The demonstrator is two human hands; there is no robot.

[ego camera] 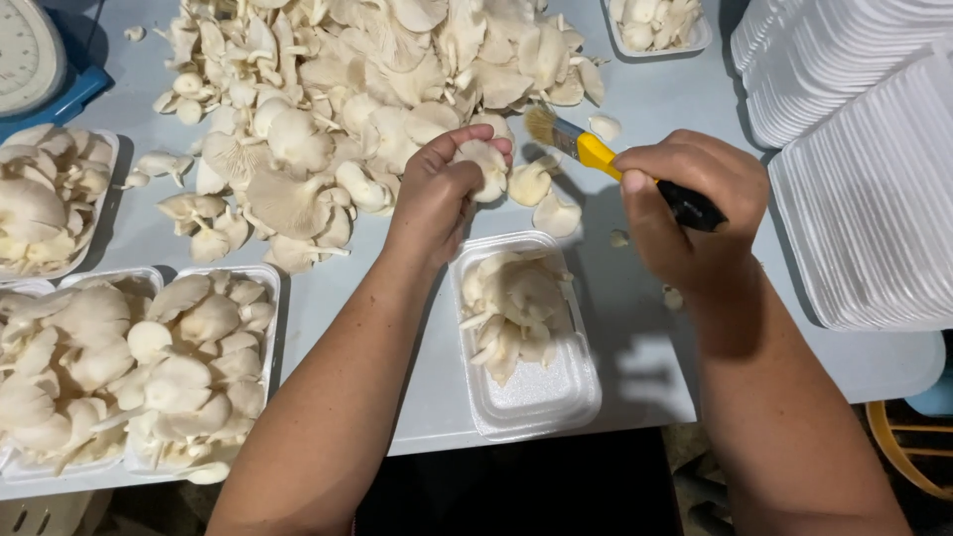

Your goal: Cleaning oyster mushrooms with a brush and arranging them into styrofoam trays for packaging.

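White foam makes up the half-filled tray (536,387) nearest me, sitting on the pale tabletop (645,328) between my two forearms, with a small cluster of oyster mushrooms lying in its far end. To my left, at the near edge, two more foam trays (263,288) sit side by side, heaped full of mushrooms. Just beyond the near tray I see my left hand (437,194) curled around a single mushroom (486,164), fingers grasping its cap at the edge of the heap. My right hand (685,203) is clenched on the black handle of a brush (596,154) with a yellow ferrule; its bristles point left toward the held mushroom, close to it but apart. A few loose mushrooms (541,194) lie on the tabletop between the hands. Farther out, the big mushroom pile (347,99) spreads across the tabletop. Stacks of empty foam trays (864,149) stand at the right, and a scale (30,55) shows at the far left corner.
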